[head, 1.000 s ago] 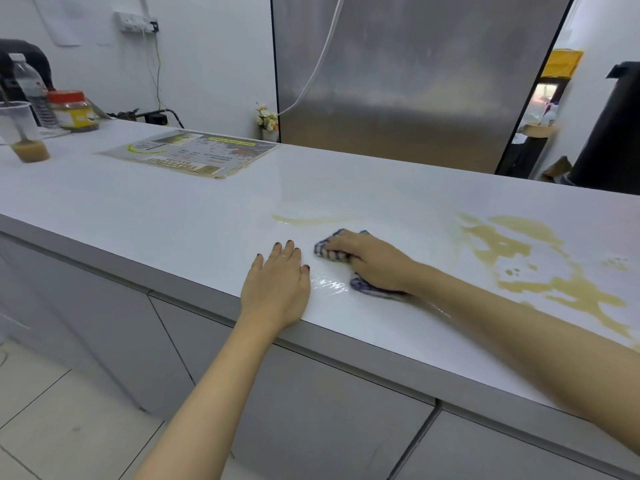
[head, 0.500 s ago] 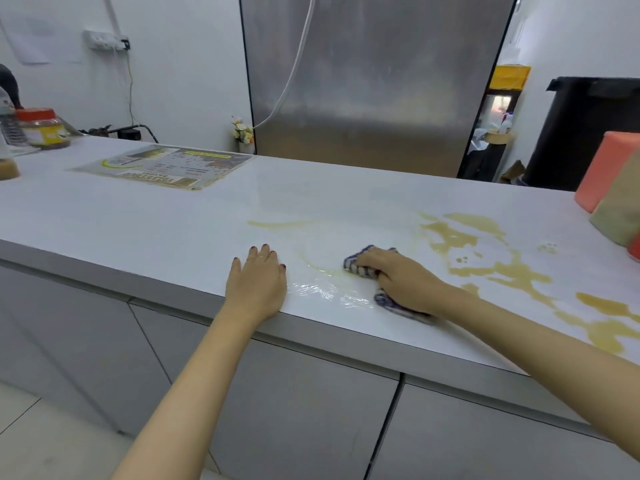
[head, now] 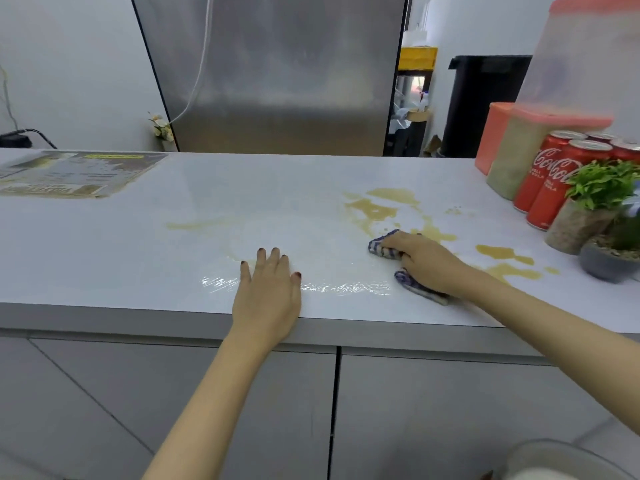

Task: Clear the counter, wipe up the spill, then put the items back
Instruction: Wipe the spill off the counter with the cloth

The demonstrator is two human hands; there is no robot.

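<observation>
Shifted rightward since half a second ago: right hand (head: pixel 426 263) with the striped cloth (head: pixel 382 250) bunched beneath its curled fingers, now touching the near edge of the brown spill (head: pixel 375 211) on the white counter (head: pixel 104 254). Left hand (head: pixel 266 292) flat, palm down, fingers straight, at the near counter edge, well left of the cloth. Wet streaks between the hands. Red cans (head: pixel 550 181) and potted plant (head: pixel 604 188) at far right.

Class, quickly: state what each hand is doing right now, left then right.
Left hand: open, flat on the white countertop.
Right hand: gripping the blue-and-white striped cloth on the countertop.
</observation>
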